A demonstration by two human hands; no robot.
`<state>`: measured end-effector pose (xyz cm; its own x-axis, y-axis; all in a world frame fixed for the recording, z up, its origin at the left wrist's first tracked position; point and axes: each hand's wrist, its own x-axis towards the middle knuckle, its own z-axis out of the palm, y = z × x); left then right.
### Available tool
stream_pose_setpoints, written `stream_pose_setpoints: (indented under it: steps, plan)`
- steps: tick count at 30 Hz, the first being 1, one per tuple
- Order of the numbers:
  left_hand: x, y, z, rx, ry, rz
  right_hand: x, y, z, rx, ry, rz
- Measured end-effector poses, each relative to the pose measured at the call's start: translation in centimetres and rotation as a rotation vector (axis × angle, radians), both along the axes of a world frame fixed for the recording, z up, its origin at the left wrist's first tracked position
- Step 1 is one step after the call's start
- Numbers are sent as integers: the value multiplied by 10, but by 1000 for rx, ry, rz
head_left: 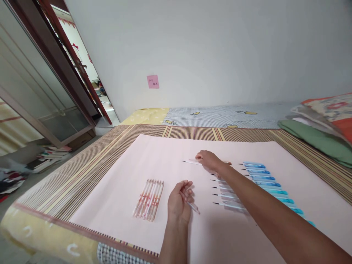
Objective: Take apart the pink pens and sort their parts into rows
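My left hand (180, 200) is palm up, its curled fingers closed on a slim clear pen (194, 207) with reddish markings. To its left lies a row of similar pens (148, 200), side by side. Farther forward, my right hand (208, 160) has its fingertips pinched on a thin white paintbrush (189, 162) with a dark pointed tip facing left, low over the sheet. Under my right forearm, several pale paintbrushes (225, 195) lie in a column, partly hidden. Beyond it is a column of paintbrushes with blue handles (264, 178), some covered by the arm.
A large pale pink sheet (115, 190) covers much of the striped mat (82, 176). Folded cloths (316, 141) are piled at the right edge. A pink note (153, 81) is stuck on the white wall behind. Left of the bed stand a glass door (35, 73) and stacked books (52, 154).
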<state>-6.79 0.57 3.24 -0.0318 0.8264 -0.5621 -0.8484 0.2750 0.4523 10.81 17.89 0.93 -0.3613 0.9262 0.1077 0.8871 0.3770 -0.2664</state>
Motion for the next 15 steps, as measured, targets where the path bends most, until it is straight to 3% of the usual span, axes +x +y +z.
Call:
stream_pose_setpoints:
  steps: [6,15]
  plan:
    - [-2,0,1,-4,-12,-8,0,-7,-8,-4,75,12]
    - [-1,-1,1,-8,-14,-8,-3,-21,3,-16,72,-19]
